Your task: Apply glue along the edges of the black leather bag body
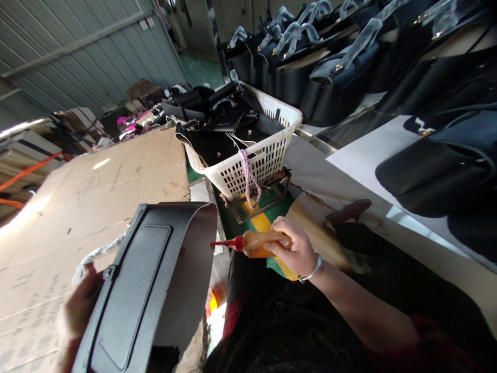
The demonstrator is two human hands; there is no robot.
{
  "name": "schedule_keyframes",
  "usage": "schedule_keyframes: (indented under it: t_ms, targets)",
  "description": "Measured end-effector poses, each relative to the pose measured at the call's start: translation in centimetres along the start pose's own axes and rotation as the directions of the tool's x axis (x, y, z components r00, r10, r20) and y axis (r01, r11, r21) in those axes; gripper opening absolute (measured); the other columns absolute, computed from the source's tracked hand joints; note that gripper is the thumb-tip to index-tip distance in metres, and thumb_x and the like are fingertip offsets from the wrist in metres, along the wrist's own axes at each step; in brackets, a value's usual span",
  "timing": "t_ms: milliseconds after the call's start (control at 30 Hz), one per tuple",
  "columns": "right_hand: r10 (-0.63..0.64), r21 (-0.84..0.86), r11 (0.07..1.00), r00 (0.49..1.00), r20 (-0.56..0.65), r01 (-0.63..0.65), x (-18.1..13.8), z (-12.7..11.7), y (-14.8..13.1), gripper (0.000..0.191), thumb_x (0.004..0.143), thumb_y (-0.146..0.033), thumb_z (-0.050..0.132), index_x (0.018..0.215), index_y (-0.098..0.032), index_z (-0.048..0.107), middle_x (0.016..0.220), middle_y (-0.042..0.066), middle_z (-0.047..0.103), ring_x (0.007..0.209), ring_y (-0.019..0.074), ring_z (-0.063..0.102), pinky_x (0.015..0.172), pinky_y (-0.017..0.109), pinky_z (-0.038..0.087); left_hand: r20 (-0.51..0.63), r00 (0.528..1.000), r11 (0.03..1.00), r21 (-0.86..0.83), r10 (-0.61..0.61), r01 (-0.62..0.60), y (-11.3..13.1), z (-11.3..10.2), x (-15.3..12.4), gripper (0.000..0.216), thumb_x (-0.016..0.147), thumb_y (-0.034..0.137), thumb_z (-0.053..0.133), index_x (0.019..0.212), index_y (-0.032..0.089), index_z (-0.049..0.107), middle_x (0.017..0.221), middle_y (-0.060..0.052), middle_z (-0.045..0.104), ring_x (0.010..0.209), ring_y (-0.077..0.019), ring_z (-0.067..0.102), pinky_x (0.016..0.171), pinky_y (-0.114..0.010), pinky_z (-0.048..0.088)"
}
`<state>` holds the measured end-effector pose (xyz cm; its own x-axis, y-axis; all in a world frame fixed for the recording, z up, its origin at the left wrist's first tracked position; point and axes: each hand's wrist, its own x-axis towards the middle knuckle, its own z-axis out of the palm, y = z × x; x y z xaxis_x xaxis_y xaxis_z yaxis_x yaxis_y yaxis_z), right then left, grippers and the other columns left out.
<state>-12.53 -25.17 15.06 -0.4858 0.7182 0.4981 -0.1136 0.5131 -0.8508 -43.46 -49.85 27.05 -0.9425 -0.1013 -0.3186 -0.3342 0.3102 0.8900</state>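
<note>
Head view: gluing a black leather bag panel (143,290) at its edge.
Left hand (77,311) grips the panel at 7 o'clock; right hand (297,248) squeezes the glue bottle (256,243), whose nozzle touches the edge and likely needs steady tracing.

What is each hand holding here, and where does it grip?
The left hand grips the black bag panel at its lower left edge. The right hand wraps the body of an amber glue bottle, red nozzle at the panel's edge.
</note>
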Motion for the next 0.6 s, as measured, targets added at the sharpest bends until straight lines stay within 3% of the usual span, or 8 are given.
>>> schedule_keyframes:
  t_ms: [100, 300, 500, 600]
  targets:
    - [0.001, 0.028, 1.000, 1.000, 0.028, -0.002, -0.6, -0.1, -0.3, 0.020, 0.085, -0.029, 0.071, 0.077, -0.023, 0.053, 0.068, -0.002, 0.053, 0.064, 0.0163, 0.053, 0.058, 0.030, 0.044, 0.002, 0.999, 0.983, -0.174, -0.050, 0.050, 0.7, 0.7, -1.5, 0.024, 0.095, 0.018, 0.059, 0.072, 0.018, 0.067, 0.052, 0.006, 0.057, 0.040, -0.0062, 0.051, 0.042, -0.007, 0.045]
    - [-0.079, 0.117, 0.991, 0.995, 0.063, 0.071, -1.9, -0.1, -1.5, 0.016, 0.085, -0.021, 0.071, 0.082, -0.023, 0.055, 0.072, -0.001, 0.058, 0.067, 0.0164, 0.058, 0.062, 0.029, 0.048, 0.080, 0.997, 0.979, -0.199, -0.016, 0.032, 0.9, 0.8, -2.7, 0.027, 0.091, 0.011, 0.060, 0.066, 0.019, 0.066, 0.053, 0.005, 0.056, 0.040, -0.0037, 0.045, 0.040, -0.003, 0.040]
    - [-0.057, 0.157, 0.987, 0.993, 0.104, 0.041, -3.0, 0.1, -2.1, 0.016, 0.084, -0.019, 0.071, 0.081, -0.024, 0.056, 0.071, -0.002, 0.059, 0.066, 0.0154, 0.058, 0.065, 0.030, 0.050, 0.051, 0.999, 0.977, -0.210, -0.018, 0.028, 1.1, 0.9, -3.0, 0.024, 0.086, 0.006, 0.063, 0.066, 0.019, 0.067, 0.054, 0.006, 0.058, 0.042, -0.0008, 0.043, 0.046, 0.003, 0.037]
    - [-0.005, 0.122, 0.993, 1.000, 0.027, 0.002, -3.1, -0.3, -1.6, 0.016, 0.083, -0.020, 0.071, 0.080, -0.024, 0.056, 0.070, -0.002, 0.057, 0.067, 0.0159, 0.059, 0.066, 0.029, 0.050, 0.042, 0.997, 0.977, -0.201, -0.064, 0.071, 1.2, 1.1, -3.1, 0.024, 0.086, 0.009, 0.063, 0.065, 0.019, 0.067, 0.053, 0.004, 0.059, 0.042, -0.0026, 0.045, 0.043, 0.001, 0.037]
